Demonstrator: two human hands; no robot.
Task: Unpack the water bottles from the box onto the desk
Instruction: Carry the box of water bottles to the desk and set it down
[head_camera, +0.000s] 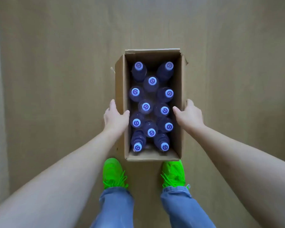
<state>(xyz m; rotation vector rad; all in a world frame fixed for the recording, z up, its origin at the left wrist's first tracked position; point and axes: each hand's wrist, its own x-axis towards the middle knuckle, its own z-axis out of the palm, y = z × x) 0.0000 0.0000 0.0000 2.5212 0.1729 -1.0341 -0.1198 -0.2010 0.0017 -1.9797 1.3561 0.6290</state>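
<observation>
An open cardboard box [121, 83] stands on the floor in front of my feet, its long side running away from me. Several water bottles [152, 81] stand upright inside, seen from above as white caps with a blue swirl. My left hand [116, 116] grips the box's left wall, thumb over the rim on the inside and fingers outside. My right hand [188, 115] holds the right wall the same way. No desk is in view.
Beige floor [64, 63] lies all around the box. My bright green shoes [113, 173] and blue jeans are just behind the box's near end. A paler strip runs down the far left edge of the view.
</observation>
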